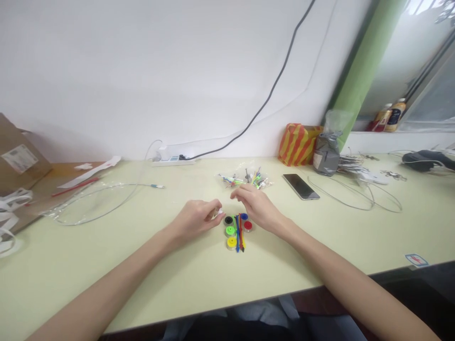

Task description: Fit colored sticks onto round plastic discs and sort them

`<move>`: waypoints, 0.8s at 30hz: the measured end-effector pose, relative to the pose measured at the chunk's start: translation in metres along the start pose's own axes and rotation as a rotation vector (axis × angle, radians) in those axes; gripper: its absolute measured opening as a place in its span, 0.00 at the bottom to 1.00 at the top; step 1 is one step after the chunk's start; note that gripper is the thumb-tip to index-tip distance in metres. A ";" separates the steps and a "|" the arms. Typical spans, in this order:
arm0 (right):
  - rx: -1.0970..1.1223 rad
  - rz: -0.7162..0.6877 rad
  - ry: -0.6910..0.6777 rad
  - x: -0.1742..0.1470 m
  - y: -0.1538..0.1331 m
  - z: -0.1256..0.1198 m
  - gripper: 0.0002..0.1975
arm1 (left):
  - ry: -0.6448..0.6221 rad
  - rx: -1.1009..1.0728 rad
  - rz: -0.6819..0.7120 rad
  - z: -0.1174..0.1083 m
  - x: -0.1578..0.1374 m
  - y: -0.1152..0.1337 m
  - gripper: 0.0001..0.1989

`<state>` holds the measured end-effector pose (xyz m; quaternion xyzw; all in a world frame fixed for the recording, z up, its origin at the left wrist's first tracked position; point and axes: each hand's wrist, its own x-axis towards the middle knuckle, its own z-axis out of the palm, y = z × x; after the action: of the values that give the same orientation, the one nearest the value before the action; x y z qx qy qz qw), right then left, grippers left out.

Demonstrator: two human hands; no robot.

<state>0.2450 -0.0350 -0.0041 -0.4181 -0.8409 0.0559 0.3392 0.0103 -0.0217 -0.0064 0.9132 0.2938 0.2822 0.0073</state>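
My left hand [199, 217] pinches a small white piece [220, 211] between thumb and fingertips, just above the table. My right hand [256, 204] hovers opposite, its fingers bent and loosely apart with no object visible in them. Below and between the hands lie small round pieces: a black one [228, 220], a green one [230, 230], a yellow one [231, 243], a blue one [244, 216] and a red one [248, 226]. Among them runs a row of thin plastic sticks, including a blue stick [238, 234] and a red stick [241, 232].
Behind the hands is a clear bag [245, 177] of colourful small parts. A phone [300, 186] and a loose cable [371, 201] lie to the right. A striped bag [298, 144] and a grey pouch [326, 154] stand by the wall, near a power strip [173, 161]. A cardboard box [21, 156] is at left.
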 end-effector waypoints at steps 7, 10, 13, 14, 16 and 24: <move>-0.042 -0.030 -0.031 -0.002 0.006 0.003 0.25 | -0.017 -0.002 0.000 0.001 -0.001 0.001 0.05; -0.033 -0.022 -0.025 -0.003 0.004 0.001 0.25 | -0.018 0.000 -0.001 0.004 -0.002 0.001 0.04; -0.035 -0.013 -0.023 -0.004 0.003 0.001 0.24 | -0.018 0.022 0.001 0.004 -0.002 0.000 0.05; -0.034 -0.007 -0.022 -0.004 0.003 0.001 0.24 | -0.017 0.029 0.000 0.004 -0.002 0.001 0.05; -0.021 0.011 -0.016 -0.004 0.003 0.002 0.21 | -0.015 0.037 -0.003 0.003 -0.002 0.001 0.06; 0.063 0.063 0.010 -0.003 0.004 0.000 0.14 | -0.031 0.036 0.009 0.002 -0.002 0.005 0.07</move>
<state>0.2488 -0.0349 -0.0072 -0.4337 -0.8235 0.0907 0.3543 0.0125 -0.0263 -0.0083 0.9187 0.2948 0.2627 -0.0059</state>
